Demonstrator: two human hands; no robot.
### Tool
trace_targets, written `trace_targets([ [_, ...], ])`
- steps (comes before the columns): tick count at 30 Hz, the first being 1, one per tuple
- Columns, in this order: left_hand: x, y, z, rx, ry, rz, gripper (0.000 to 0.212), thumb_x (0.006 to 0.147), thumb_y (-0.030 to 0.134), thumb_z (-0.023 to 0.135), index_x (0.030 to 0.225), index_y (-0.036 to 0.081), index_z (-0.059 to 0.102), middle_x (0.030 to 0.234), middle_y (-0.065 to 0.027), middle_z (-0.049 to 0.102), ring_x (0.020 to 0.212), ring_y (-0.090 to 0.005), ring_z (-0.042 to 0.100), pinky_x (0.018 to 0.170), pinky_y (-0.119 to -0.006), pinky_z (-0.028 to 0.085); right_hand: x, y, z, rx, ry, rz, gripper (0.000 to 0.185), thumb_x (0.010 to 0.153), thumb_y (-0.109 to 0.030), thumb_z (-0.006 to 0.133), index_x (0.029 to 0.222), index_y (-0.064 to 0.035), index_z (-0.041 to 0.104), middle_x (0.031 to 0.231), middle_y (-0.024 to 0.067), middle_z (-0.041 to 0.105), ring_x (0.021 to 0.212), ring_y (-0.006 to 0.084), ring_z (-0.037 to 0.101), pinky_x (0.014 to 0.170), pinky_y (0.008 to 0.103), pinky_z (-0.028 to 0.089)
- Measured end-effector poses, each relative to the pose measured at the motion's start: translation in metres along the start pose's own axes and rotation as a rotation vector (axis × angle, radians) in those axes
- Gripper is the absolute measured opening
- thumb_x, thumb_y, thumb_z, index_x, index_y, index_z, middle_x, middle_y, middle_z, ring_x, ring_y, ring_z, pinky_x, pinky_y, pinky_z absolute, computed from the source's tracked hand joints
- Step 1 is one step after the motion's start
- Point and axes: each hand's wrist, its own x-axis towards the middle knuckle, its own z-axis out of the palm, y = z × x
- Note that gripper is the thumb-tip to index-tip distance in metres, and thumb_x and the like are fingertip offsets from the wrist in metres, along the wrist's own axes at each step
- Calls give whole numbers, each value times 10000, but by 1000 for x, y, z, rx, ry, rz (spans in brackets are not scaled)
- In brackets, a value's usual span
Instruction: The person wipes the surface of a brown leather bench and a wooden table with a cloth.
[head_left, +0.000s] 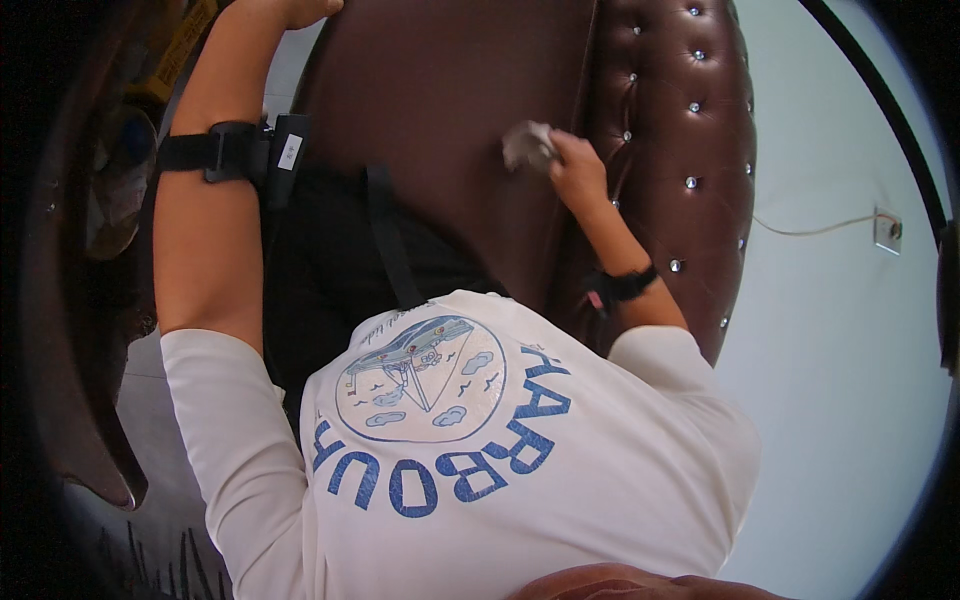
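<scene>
My right hand (579, 171) grips a crumpled greyish cloth (526, 146), which looks blurred. The cloth is over the brown leather seat (450, 90) of a sofa, close to the seam where the seat meets the tufted backrest (660, 142). From this angle I cannot tell whether it presses on the leather. My left hand (309, 10) is at the top edge of the view, by the seat's left side. Most of its fingers are cut off, so what it touches is hidden.
Shiny studs dot the backrest. A pale wall (825, 315) on the right bears a socket (888, 229) with a cable (817, 229). At the left stands dark brown furniture (82, 420) with a yellow object (176, 56) near its top. Black straps circle both my arms.
</scene>
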Motion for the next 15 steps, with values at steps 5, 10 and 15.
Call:
trace_targets([
  [5, 30, -29, 39, -86, 177, -11, 372, 939, 329, 578, 1069, -12, 653, 995, -200, 679, 876, -329, 664, 783, -451, 525, 50, -110, 83, 88, 76, -312, 528, 745, -29, 606, 1259, -138, 559, 1295, 117, 562, 1086, 335, 575, 844, 420, 498],
  [10, 6, -28, 22, -82, 161, -55, 376, 931, 333, 589, 1082, -6, 652, 1011, -203, 677, 896, -331, 665, 794, -448, 523, 67, -147, 116, 124, 252, -526, 425, 832, -93, 555, 1256, -104, 572, 1339, 143, 537, 1197, 307, 548, 876, 444, 470],
  [15, -46, -12, -38, -7, 72, -117, 403, 889, 346, 560, 981, -22, 696, 1038, -252, 649, 1015, -378, 615, 888, -439, 474, 120, -41, 132, -67, 301, -49, 523, 888, -204, 543, 1386, -85, 440, 1421, 186, 447, 1258, 337, 488, 990, 500, 391],
])
